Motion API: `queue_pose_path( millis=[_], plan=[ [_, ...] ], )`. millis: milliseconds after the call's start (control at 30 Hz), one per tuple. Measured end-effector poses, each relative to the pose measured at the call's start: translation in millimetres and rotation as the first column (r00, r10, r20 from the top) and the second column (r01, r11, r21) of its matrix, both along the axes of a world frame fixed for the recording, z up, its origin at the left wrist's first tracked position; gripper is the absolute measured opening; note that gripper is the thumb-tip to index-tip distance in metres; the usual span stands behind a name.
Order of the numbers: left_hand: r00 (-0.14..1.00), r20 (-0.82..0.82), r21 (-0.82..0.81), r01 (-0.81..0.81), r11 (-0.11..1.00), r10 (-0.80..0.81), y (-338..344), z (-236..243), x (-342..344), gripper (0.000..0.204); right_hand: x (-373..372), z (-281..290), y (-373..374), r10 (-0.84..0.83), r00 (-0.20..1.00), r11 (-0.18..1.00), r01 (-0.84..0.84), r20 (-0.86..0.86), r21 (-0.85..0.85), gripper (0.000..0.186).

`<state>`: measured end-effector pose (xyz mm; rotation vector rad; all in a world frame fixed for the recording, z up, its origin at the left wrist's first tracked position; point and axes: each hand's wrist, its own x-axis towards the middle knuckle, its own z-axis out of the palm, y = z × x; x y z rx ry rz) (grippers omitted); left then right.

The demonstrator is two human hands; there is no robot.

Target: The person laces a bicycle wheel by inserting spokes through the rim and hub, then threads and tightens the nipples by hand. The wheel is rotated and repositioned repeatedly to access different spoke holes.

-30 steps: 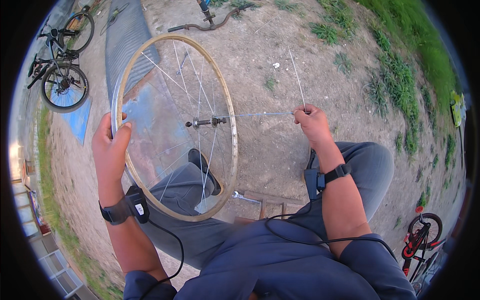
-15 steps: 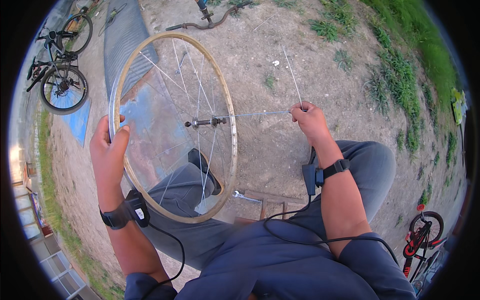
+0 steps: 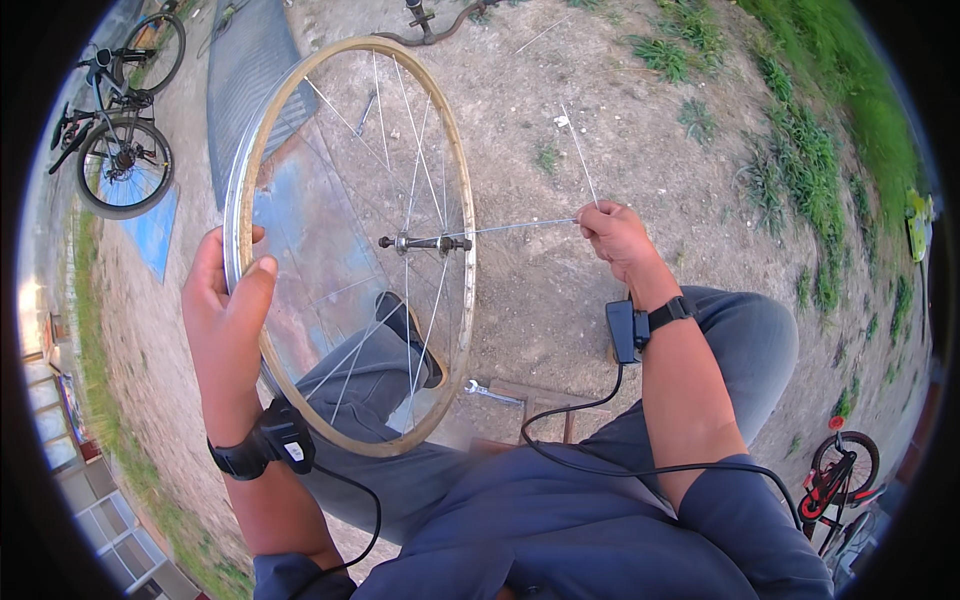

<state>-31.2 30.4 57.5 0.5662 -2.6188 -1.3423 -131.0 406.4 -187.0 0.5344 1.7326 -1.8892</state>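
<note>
My left hand (image 3: 228,305) is closed round the left side of a bicycle wheel rim (image 3: 238,200), thumb on the inner edge. The wheel stands tilted, without a tyre, its inside edge worn and yellowish. Thin spokes run from the rim to a metal hub (image 3: 425,244) in the middle. From the hub's right end a spoke (image 3: 525,227) stretches to my right hand (image 3: 620,240), whose fingers pinch its end. A second thin spoke (image 3: 578,150) slants up from the same fingers; whether both are separate pieces is hidden by the fingertips.
A wrench (image 3: 493,393) lies by a wooden frame (image 3: 545,398) between my legs. Beyond the wheel are a rusty handlebar (image 3: 430,36) and a grey mat (image 3: 250,100). Bicycles stand at far left (image 3: 125,165) and lower right (image 3: 840,475). Grass (image 3: 810,150) grows on the right.
The wheel has turned slightly and its hub has shifted a little right. My right hand has barely moved, still pinching the spoke. The view has shifted slightly.
</note>
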Motion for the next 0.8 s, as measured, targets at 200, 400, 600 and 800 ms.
queue_pose_path(
  millis=[200, 400, 600, 800],
  plan=[
    [1.000, 0.006, 0.024, -0.011, 1.000, 0.011, 3.6, 0.5, -1.7, 0.035, -5.1, -10.0, -2.9, 0.013, 0.996, 0.991, 0.000, 0.094, -0.132, 0.010],
    [1.000, -0.023, 0.088, 0.017, 0.996, -0.015, 6.4, -0.6, 0.8, 0.041, -7.5, -24.1, -13.2, 0.022, 0.981, 0.979, 0.018, 0.195, -0.203, 0.010],
    [0.994, -0.087, 0.462, 0.094, 0.882, -0.060, 8.1, -9.7, 0.9, 0.055, -4.5, -39.0, -31.0, 0.068, 0.954, 0.960, 0.017, 0.293, -0.279, 0.012],
    [0.986, -0.160, 0.659, 0.135, 0.740, -0.038, 4.2, -23.2, 2.3, 0.065, 1.0, -44.2, -35.1, 0.077, 0.938, 0.938, 0.047, 0.339, -0.343, 0.007]
  ],
)
